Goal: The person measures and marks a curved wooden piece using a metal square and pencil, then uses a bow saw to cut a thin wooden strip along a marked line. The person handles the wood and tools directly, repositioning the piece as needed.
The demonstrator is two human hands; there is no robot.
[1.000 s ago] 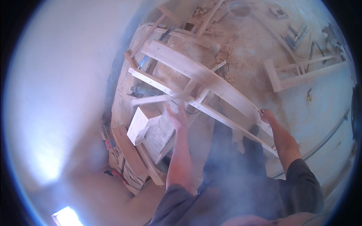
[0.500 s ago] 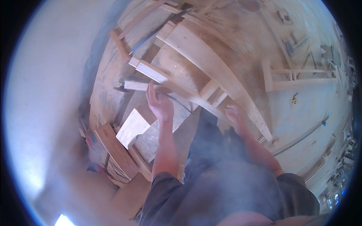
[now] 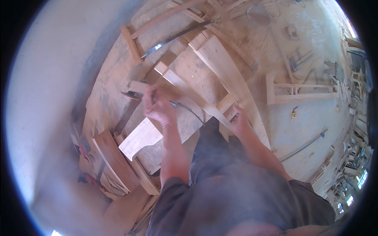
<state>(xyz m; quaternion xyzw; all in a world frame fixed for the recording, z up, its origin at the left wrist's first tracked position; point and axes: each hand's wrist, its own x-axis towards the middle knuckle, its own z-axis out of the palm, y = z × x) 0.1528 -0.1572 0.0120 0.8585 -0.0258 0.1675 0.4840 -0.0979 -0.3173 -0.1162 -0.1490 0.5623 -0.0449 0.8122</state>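
Note:
A pale wooden frame [image 3: 252, 100] lies at a slant before me: a broad curved rail and a narrower shaped rail [image 3: 185, 87], joined by short crosspieces [image 3: 225, 103]. My right hand [image 3: 238, 118] is closed around the narrower rail near its lower end. My left hand [image 3: 158, 108] is raised left of the frame, fingers smeared by motion, beside a dull wooden piece [image 3: 138, 86]; whether it holds anything cannot be made out. A dark disc [image 3: 132, 95] shows just left of that hand, and a dark cord [image 3: 191, 111] runs out on its other side.
A pale cut board [image 3: 141, 138] lies below my left hand, near stacked planks [image 3: 116, 161] and a red tool [image 3: 93, 181]. A long dark metal bar [image 3: 177, 37] lies beyond. Rightward are another wooden frame [image 3: 305, 92], a yellow tape measure [image 3: 294, 112] and a rod [image 3: 303, 147].
The frame's far end has shifted right, and my right hand has moved slightly left with it. My left hand has blurred and dipped a little. The whole view has also shifted.

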